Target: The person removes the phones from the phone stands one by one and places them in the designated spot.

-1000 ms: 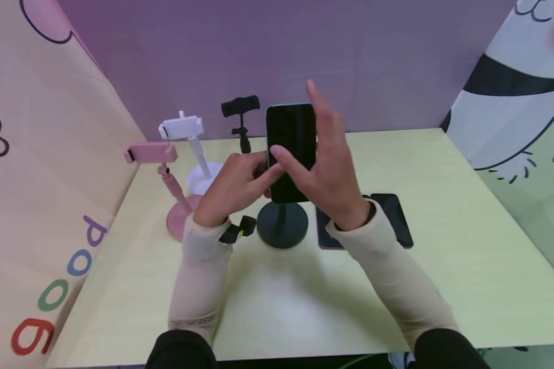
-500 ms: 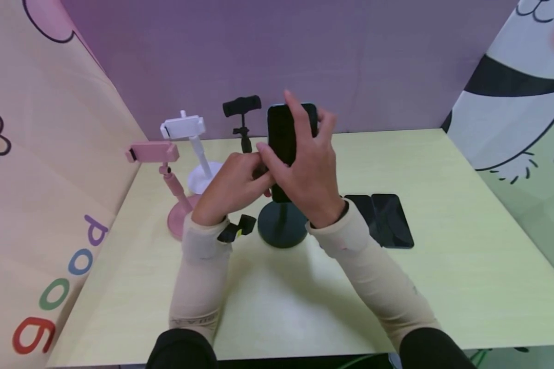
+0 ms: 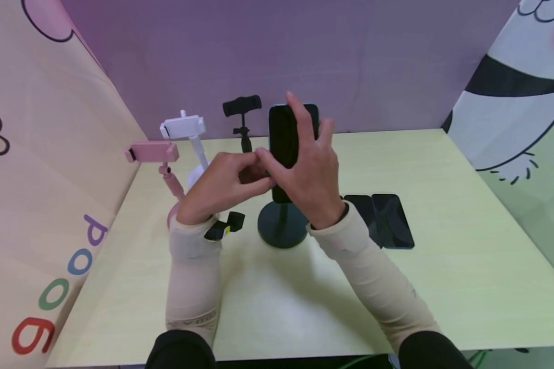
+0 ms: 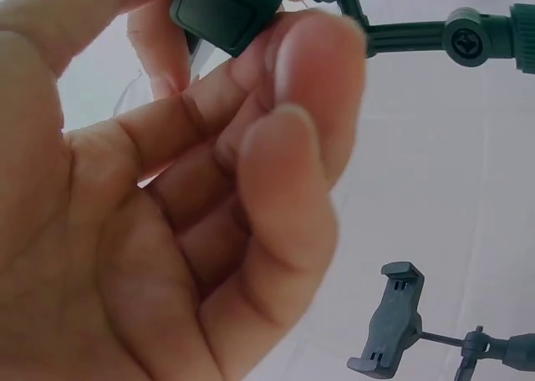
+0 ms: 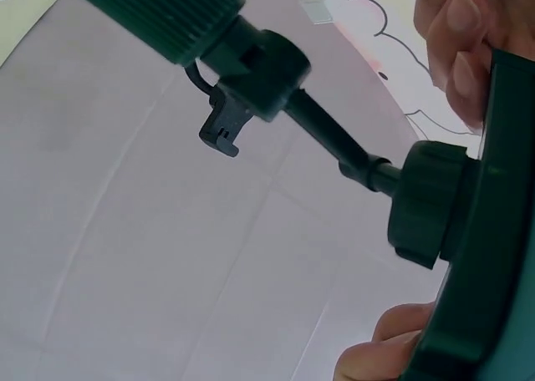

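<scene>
A dark phone (image 3: 282,134) stands upright in the clamp of a dark green phone stand (image 5: 481,264), whose round base (image 3: 281,225) rests on the table. My right hand (image 3: 311,171) reaches across the screen, thumb towards the left edge, index finger raised near the top. In the right wrist view, fingertips curl at the lower edge of the clamp. My left hand (image 3: 223,184) is at the phone's left side, thumb and fingers closing around the clamp's end, which shows between them in the left wrist view. The left fingers (image 4: 284,180) are curled, and the right hand partly hides the phone.
Left of the hands stand a pink phone stand (image 3: 152,152) and a white one (image 3: 183,127). Behind is a black stand (image 3: 241,106). Two dark phones, one at the right (image 3: 392,220), lie side by side on the pale table (image 3: 466,287). A purple backdrop rises behind.
My right hand moved left across the phone, its fingers coming over the screen and its thumb to the left edge. My left hand then shifted slightly left. The phone stays upright.
</scene>
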